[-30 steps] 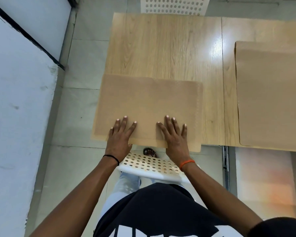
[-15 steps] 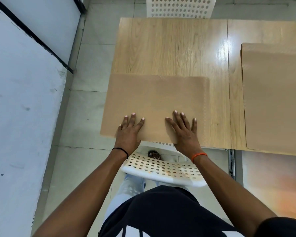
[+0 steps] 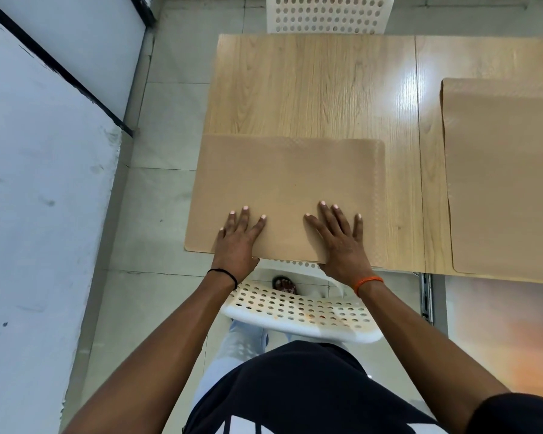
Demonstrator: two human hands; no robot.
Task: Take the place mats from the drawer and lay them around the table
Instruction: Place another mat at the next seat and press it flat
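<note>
Pale floor tiles [image 3: 170, 145] fill the left-centre of the frame, w/ a white wall [image 3: 38, 214] along the left edge. Wood-grain counter [image 3: 311, 89] takes up the upper centre and right; a seam runs top to bottom right of centre.

Near place mat [image 3: 289, 189], tan, lies flat on the counter at centre frame. Its left edge and lower-left corner seem to overhang the counter edge over the floor, though mat and wood are close in colour so the exact edge is hard to read. Its lower edge sits about at the counter's near edge.

Left hand [image 3: 237, 242] rests palm-down on the mat's lower-left part, fingers straight and spread; no grip, just flat contact. Black band on that wrist. Right hand [image 3: 339, 239] lies the same way on the mat's lower-right part, fingers spread and flat, holding nothing; orange band on the wrist.

Second place mat [image 3: 502, 170] lies flat at the right edge of the frame, apart from the first, cut off by the frame.

White perforated chair [image 3: 301, 311] sits below the hands, lower centre. Another perforated chair back [image 3: 326, 14] shows at top centre, beyond the counter's far edge.
</note>
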